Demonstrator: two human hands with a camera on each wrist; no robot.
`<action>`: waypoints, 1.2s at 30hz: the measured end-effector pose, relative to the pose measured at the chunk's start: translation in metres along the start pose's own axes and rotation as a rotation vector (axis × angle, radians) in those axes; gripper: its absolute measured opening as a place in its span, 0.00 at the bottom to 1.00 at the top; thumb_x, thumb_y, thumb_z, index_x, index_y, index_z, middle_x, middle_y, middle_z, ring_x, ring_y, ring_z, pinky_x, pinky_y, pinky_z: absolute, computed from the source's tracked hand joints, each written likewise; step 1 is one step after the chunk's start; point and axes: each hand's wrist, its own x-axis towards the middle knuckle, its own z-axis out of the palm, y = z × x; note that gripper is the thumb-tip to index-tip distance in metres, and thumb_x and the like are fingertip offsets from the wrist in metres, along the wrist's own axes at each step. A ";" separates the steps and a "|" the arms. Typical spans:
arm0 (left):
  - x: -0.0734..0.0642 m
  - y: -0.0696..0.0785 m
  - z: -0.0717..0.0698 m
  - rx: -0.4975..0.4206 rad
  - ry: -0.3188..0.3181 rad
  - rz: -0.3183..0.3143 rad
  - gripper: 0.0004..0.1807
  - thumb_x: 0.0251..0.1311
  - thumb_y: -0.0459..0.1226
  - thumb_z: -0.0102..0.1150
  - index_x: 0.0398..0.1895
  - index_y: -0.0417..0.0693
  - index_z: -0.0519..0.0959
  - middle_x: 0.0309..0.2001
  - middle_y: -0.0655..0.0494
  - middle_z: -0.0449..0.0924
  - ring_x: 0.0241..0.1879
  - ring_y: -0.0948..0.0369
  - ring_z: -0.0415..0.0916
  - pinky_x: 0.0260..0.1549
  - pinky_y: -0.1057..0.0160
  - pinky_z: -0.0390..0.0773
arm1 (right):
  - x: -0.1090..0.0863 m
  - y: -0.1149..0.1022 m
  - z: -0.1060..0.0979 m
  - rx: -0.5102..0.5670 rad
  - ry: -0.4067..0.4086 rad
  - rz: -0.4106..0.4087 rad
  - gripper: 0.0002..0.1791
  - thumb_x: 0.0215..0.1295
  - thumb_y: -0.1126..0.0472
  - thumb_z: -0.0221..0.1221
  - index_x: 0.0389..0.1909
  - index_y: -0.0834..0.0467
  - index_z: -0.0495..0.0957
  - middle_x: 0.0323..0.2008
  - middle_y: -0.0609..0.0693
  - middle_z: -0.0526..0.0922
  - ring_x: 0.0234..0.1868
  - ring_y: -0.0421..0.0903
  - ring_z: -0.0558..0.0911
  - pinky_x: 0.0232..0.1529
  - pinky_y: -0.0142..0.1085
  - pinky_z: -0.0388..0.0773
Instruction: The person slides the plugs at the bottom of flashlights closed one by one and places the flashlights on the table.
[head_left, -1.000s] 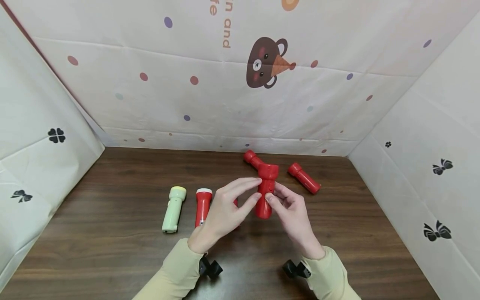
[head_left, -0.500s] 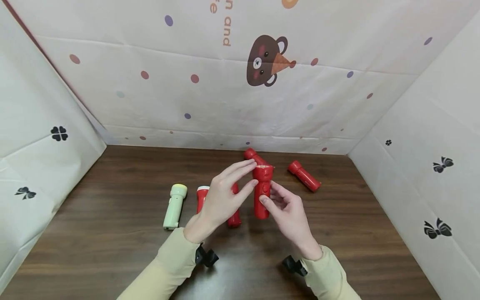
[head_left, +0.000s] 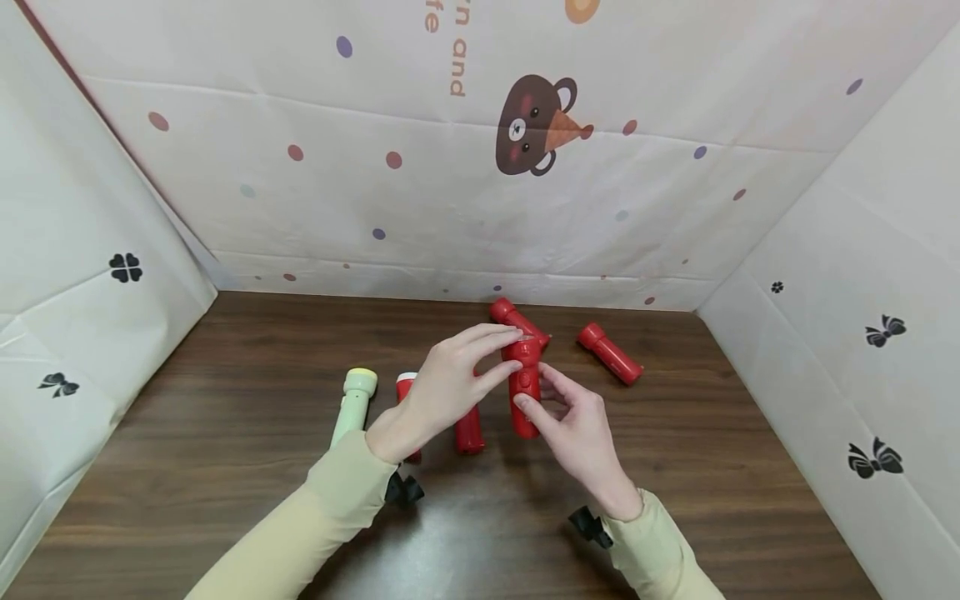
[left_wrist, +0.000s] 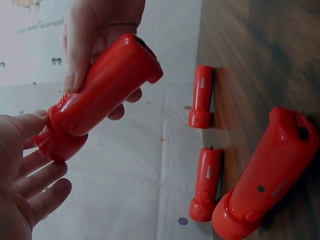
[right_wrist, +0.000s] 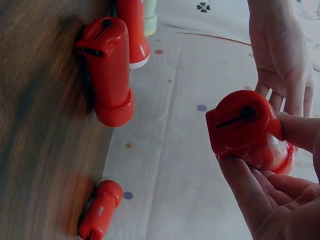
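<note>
A red flashlight (head_left: 524, 392) is held tilted above the table, head pointing up and away. My right hand (head_left: 572, 421) grips its barrel between thumb and fingers, as the right wrist view of the barrel's end cap (right_wrist: 242, 117) also shows. My left hand (head_left: 450, 379) has its thumb on one side of the flashlight head (left_wrist: 62, 142) and its fingertips at the lens rim, pinching it lightly. The lens is mostly hidden behind these fingers. Under the left hand lie another red flashlight (head_left: 469, 429) and a red one with a white rim (head_left: 406, 385), both partly covered.
Two smaller red flashlights lie at the back, one (head_left: 517, 321) just behind the held one and another (head_left: 611, 354) to its right. A pale green flashlight (head_left: 354, 404) lies left, partly behind the left sleeve. Patterned white sheets (head_left: 337, 208) stand behind and beside the wooden table (head_left: 465, 533).
My left hand shifted from the flashlight's side up to its head, and its fingers now bend over the lens rim. My right hand keeps its grip, with the flashlight's head tipped slightly.
</note>
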 end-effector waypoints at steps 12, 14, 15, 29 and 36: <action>0.012 -0.004 -0.006 0.084 -0.155 -0.052 0.24 0.62 0.38 0.74 0.62 0.47 0.84 0.60 0.51 0.88 0.59 0.54 0.86 0.58 0.57 0.87 | 0.007 0.004 -0.002 -0.069 -0.020 0.049 0.25 0.64 0.63 0.72 0.62 0.63 0.81 0.47 0.58 0.92 0.45 0.51 0.90 0.45 0.38 0.91; 0.013 -0.005 -0.007 0.094 -0.195 -0.076 0.25 0.62 0.39 0.74 0.63 0.47 0.84 0.60 0.51 0.87 0.59 0.54 0.86 0.59 0.56 0.87 | 0.008 0.006 -0.001 -0.075 -0.033 0.056 0.25 0.65 0.62 0.72 0.61 0.63 0.81 0.46 0.58 0.92 0.44 0.50 0.90 0.47 0.39 0.91; 0.014 -0.006 -0.007 0.096 -0.215 -0.087 0.25 0.62 0.39 0.74 0.63 0.47 0.83 0.60 0.51 0.87 0.59 0.54 0.86 0.59 0.56 0.87 | 0.008 0.006 0.000 -0.083 -0.040 0.064 0.25 0.65 0.61 0.73 0.61 0.62 0.81 0.45 0.58 0.92 0.44 0.49 0.90 0.47 0.38 0.91; 0.028 -0.018 0.006 0.126 -0.383 -0.130 0.24 0.65 0.40 0.72 0.64 0.47 0.83 0.60 0.50 0.87 0.56 0.54 0.87 0.59 0.55 0.86 | 0.016 0.015 -0.007 -0.224 -0.092 0.127 0.26 0.63 0.56 0.74 0.60 0.62 0.82 0.45 0.55 0.92 0.40 0.45 0.89 0.46 0.42 0.90; 0.034 -0.029 0.013 0.140 -0.453 -0.174 0.23 0.66 0.40 0.72 0.64 0.46 0.83 0.57 0.51 0.89 0.50 0.56 0.85 0.56 0.57 0.87 | 0.024 0.022 -0.004 -0.270 -0.134 0.119 0.26 0.64 0.55 0.74 0.58 0.63 0.83 0.45 0.55 0.92 0.39 0.44 0.89 0.45 0.39 0.89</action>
